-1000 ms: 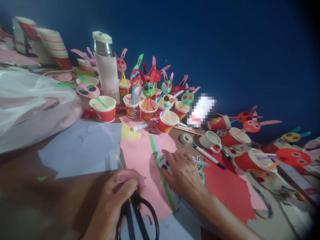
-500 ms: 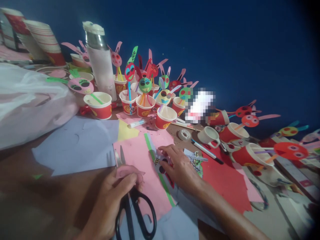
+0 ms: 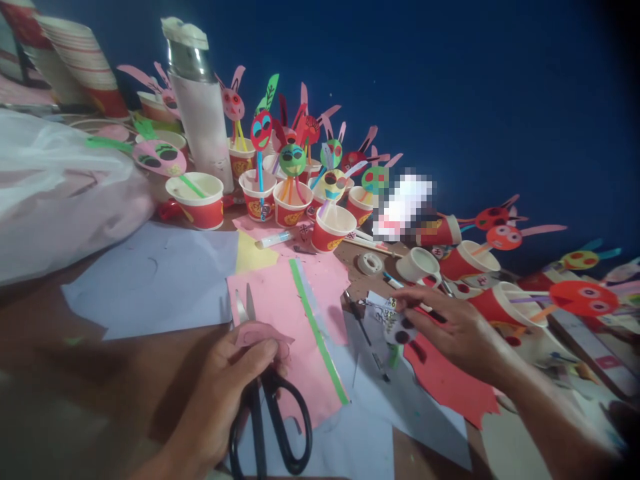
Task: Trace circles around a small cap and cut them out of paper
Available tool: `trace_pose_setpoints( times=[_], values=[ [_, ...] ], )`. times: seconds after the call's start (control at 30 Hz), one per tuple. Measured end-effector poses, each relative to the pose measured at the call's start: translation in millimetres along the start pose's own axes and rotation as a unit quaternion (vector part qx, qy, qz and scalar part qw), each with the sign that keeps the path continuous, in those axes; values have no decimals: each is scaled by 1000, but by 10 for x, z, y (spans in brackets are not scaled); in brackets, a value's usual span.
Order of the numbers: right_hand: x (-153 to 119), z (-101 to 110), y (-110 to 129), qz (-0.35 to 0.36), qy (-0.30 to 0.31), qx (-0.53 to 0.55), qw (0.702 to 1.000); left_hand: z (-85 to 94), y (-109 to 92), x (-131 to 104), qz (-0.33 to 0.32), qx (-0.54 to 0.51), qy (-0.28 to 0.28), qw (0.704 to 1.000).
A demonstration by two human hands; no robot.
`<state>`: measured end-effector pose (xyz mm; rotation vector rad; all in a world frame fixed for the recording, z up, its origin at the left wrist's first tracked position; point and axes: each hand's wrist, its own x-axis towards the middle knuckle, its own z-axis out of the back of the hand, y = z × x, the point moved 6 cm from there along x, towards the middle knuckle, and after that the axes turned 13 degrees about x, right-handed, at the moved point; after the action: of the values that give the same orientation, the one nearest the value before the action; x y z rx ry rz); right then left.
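Observation:
My left hand [image 3: 235, 373] is closed around black-handled scissors [image 3: 300, 433] and a small pink paper piece [image 3: 257, 333] with a drawn outline. The scissor blades point up past my fingers, slightly apart, over a pink sheet [image 3: 295, 380] with a green strip [image 3: 317, 327] lying along it. To the right, my right hand [image 3: 450, 327] has its fingertips closed on small paper cutouts [image 3: 400, 328] with dark round spots. Its fingers partly cover them. A thin black pen [image 3: 367, 340] lies just left of the cutouts, and red paper [image 3: 450, 380] lies beneath my right hand.
Paper cups [image 3: 334, 230] with paper-faced figures crowd the back and right side. A tall flask [image 3: 200, 120] stands behind, near a white plastic bag [image 3: 65, 200]. A tape roll [image 3: 370, 264] and a white mug [image 3: 419, 265] sit right of centre. Blue-grey paper [image 3: 160, 280] lies left.
My right hand has moved right, off the pink sheet, and the spotted cutouts have gone with it. The pen now shows. The red paper has shifted. My left hand keeps its hold.

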<state>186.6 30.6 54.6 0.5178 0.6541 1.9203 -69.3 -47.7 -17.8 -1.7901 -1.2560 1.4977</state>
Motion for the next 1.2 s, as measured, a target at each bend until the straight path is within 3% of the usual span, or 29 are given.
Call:
trace_pose_setpoints(
  times=[0.13,0.27,0.37,0.47,0.6,0.7,0.8,1.0,1.2],
  values=[
    [-171,128,-207,82,80,-135,984,11,33,16,5,-3,-10,1000],
    [-265,-65,-310,128,166,-218,953,15,53,40,11,-1,-22,1000],
    [-314,-221,-328,131,185,-248,942,14,67,53,24,1,-25,999],
    [-383,-232,-296,157,147,-233,948,17,68,57,30,5,-34,999],
    [-531,-73,-356,164,71,-213,960,10,58,56,29,12,-32,999],
    [-683,56,-462,141,-30,-242,960,13,71,52,36,8,-27,999],
    [-855,34,-554,105,-79,-263,956,18,83,47,39,4,-23,999],
    [-1088,-153,-560,55,-95,-325,939,0,88,45,44,2,-22,999],
    [-1098,-258,-565,46,-59,-350,934,-9,82,66,35,3,-8,999]
  ],
)
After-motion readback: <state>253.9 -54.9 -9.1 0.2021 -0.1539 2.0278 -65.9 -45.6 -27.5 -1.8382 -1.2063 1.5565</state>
